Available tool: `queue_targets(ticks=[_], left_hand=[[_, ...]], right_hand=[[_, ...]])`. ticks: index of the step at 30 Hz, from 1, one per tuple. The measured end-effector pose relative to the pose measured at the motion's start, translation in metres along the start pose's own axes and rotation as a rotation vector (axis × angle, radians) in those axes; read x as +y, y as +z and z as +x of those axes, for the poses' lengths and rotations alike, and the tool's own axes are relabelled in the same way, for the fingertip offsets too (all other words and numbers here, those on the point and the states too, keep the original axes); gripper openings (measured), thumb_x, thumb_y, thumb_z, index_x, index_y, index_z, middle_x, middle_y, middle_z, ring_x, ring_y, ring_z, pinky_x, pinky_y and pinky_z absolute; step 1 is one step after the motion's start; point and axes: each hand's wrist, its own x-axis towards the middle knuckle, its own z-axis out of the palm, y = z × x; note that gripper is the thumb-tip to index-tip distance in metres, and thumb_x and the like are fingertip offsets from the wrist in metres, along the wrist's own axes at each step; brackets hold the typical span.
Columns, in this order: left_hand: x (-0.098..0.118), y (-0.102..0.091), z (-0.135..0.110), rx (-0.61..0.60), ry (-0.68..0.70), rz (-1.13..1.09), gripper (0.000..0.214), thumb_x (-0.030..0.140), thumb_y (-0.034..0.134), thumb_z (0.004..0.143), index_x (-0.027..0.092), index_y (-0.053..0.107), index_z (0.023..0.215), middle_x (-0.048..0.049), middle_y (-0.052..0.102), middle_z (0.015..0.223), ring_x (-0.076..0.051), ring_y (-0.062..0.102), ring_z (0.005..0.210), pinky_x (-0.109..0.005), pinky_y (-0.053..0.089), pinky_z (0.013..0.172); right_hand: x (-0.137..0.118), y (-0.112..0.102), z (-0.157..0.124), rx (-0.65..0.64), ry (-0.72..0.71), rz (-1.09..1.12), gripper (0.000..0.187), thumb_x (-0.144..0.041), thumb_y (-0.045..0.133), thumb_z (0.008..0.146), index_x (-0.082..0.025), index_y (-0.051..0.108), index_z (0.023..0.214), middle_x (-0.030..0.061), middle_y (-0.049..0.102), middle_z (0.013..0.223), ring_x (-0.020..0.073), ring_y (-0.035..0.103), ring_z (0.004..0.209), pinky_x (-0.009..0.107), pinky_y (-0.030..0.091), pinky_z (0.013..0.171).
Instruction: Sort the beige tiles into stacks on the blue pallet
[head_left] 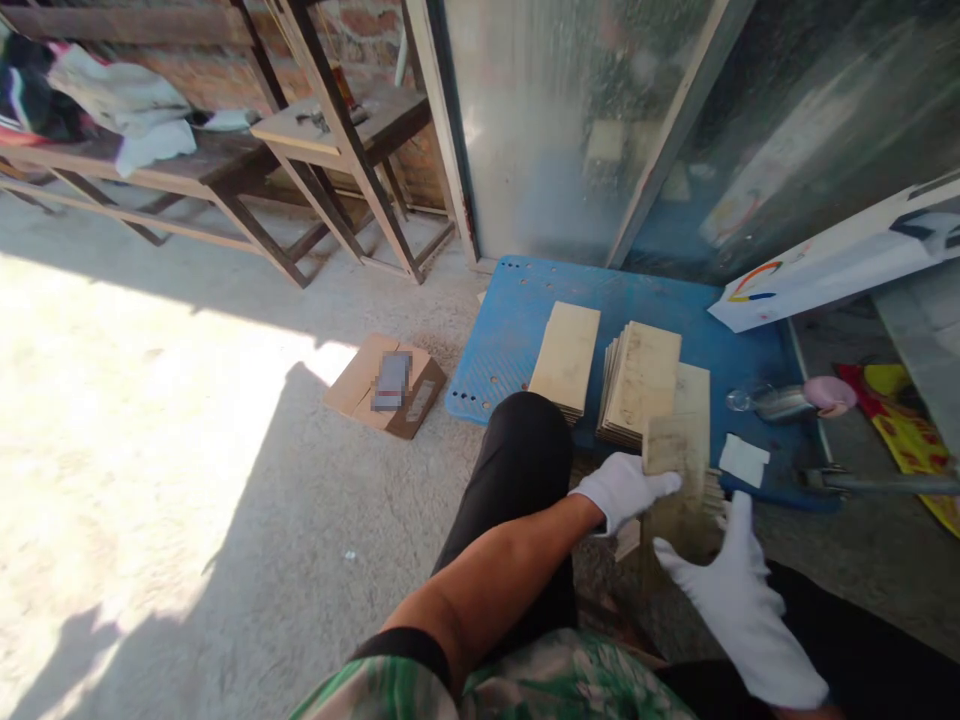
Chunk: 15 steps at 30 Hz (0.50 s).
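My left hand [621, 490], in a white glove, grips the left side of a thin, pale wooden board [670, 445], its thumb lying across the face. The board is tilted over my lap and its lower end is blurred. My right hand [731, 590], also gloved in white, is just to the right of the board with thumb and fingers spread; whether it touches the board I cannot tell. Beyond the hands, similar boards stand in a left stack [566, 355], a middle stack [643, 375] and a partly hidden right stack [694, 390].
The stacks rest on a blue plastic platform [506, 330] against a glass door. On its right are a white paper piece [744, 460] and a pink-topped bottle [787, 400]. A cardboard box [360, 385] with a phone-like object lies on the floor. Wooden benches [225, 170] line the wall.
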Motion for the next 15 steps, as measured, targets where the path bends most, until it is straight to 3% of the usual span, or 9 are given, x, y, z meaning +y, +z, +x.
queue_targets(ticks=[5,11,15], left_hand=[[-0.005,0.003,0.0,0.036,-0.021,-0.211,0.044,0.032,0.071,0.08,0.006,0.069,0.116,-0.0133,0.07,0.119,-0.024,0.065,0.111,-0.036,0.05,0.1],[-0.003,0.008,-0.001,-0.042,-0.016,-0.411,0.067,0.049,0.081,0.065,0.006,0.069,0.115,-0.0172,0.07,0.118,-0.028,0.068,0.103,-0.042,0.053,0.096],[0.003,0.01,-0.001,-0.03,-0.05,-0.423,0.064,0.048,0.084,0.061,0.005,0.071,0.106,-0.0162,0.074,0.105,-0.026,0.07,0.095,-0.039,0.053,0.095]], right_hand=[[-0.034,0.01,-0.002,-0.013,-0.025,0.106,0.128,-0.064,0.071,0.064,-0.01,-0.002,0.155,0.0266,0.027,0.153,0.0399,0.037,0.138,0.05,0.042,0.102],[-0.047,0.002,0.011,-0.116,0.134,0.155,0.136,-0.059,0.076,0.058,-0.007,-0.004,0.155,0.027,0.025,0.154,0.041,0.039,0.136,0.051,0.042,0.103],[-0.049,0.0,0.011,-0.158,0.209,0.225,0.134,-0.056,0.077,0.058,-0.008,-0.002,0.155,0.0266,0.029,0.153,0.04,0.042,0.135,0.05,0.042,0.103]])
